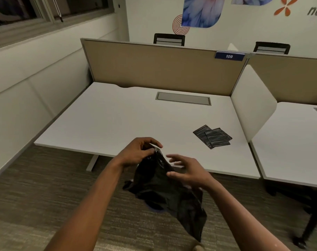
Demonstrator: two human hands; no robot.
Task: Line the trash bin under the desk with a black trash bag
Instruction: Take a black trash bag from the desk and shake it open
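Note:
A crumpled black trash bag (165,191) hangs in front of the desk's near edge. My left hand (139,153) pinches its top end between thumb and fingers. My right hand (185,171) is just right of the bag, fingers spread, with the thumb against the plastic; whether it grips the bag I cannot tell. Two folded black bags (213,136) lie flat on the white desk (117,120) to the right. A sliver of blue (154,209) shows on the floor behind the hanging bag; the trash bin itself is not visible.
A tan partition (163,69) backs the desk, and a white side divider (251,102) separates it from the neighbouring desk (289,142) on the right. A grey cable hatch (183,98) is set in the desktop. A chair base (313,223) stands at the right.

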